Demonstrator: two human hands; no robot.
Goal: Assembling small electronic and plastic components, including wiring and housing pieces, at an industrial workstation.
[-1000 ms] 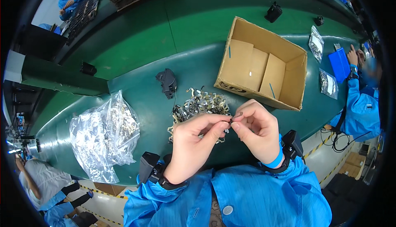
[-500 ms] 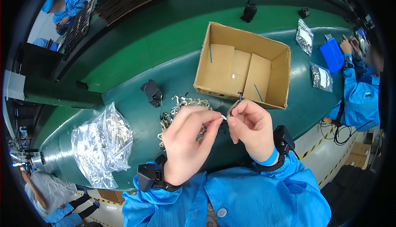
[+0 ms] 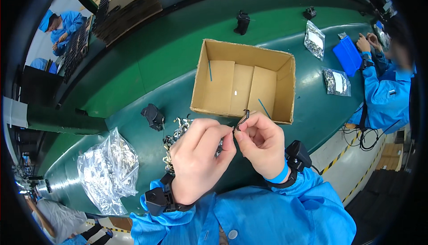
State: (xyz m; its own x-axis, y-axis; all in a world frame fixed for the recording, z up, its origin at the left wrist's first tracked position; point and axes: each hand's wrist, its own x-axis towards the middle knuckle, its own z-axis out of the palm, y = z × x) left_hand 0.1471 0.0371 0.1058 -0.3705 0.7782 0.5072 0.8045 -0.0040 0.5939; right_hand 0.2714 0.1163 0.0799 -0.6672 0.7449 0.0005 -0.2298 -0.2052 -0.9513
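My right hand (image 3: 263,149) is closed in a pinch on a thin black bendy strip (image 3: 243,119), whose upper end sticks up past the fingers. Against the strip's lower end, the thumb and forefinger of my left hand (image 3: 200,156) press together; whatever is between them is hidden. Both hands meet just in front of an open cardboard box (image 3: 285,89). Partly covered by my left hand, a heap of small metallic and black flexible parts (image 3: 176,133) lies on the green table.
To the left lie clear plastic bags (image 3: 109,169) of similar parts and a black object (image 3: 153,116). The box holds a small white scrap (image 3: 236,92). Bagged parts (image 3: 314,40) and a blue tray (image 3: 347,55) lie near a co-worker (image 3: 383,93) at right.
The whole view has shifted, so the box appears further left and lower. A small white piece seen between my fingertips before is now out of sight. Both hands stay together, pinching.
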